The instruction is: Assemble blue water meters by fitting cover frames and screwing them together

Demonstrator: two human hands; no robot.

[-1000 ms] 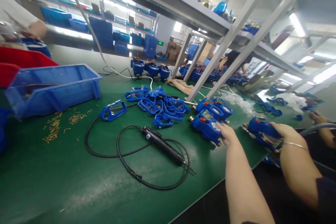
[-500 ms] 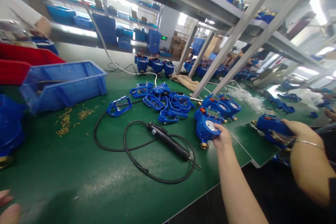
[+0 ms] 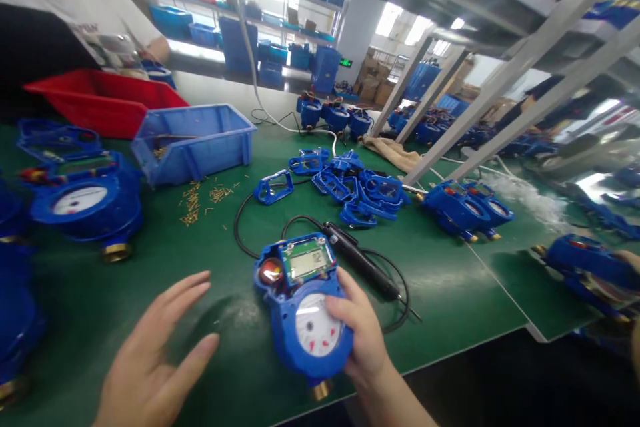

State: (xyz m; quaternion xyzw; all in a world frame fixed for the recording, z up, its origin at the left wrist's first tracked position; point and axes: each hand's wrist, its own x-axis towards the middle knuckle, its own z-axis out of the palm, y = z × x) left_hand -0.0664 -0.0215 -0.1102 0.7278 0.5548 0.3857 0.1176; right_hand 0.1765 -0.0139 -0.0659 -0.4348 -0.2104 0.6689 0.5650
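I have a green table [image 3: 450, 327] filling most of the view, with a blue bin [image 3: 213, 157] as my landmark. To the right of the bin, on my side of it, the blue meter [image 3: 285, 327] is in the right hand [image 3: 365, 333]; I cannot tell whether its underside touches the table. I judge it dense and stiff, heavier at the brass fitting end, with a smooth casing that may slip. The exposed display and board look fragile, so I would take hold around the round lower body.

The right hand has its thumb over the dial face and its fingers around the far edge. The left hand [image 3: 155, 353], on my side of the bin, is spread wide and holds nothing. Loose blue frames [image 3: 345, 187] lie right of the bin, and a black screwdriver [image 3: 363, 263] lies right of it and nearer me. Brass screws [image 3: 191, 205] are scattered just in front of it.

Smallest of all is the writing: the dial [image 3: 319, 325] print and the display [image 3: 306, 263] digits are too small for me to read, and I make out no brand.
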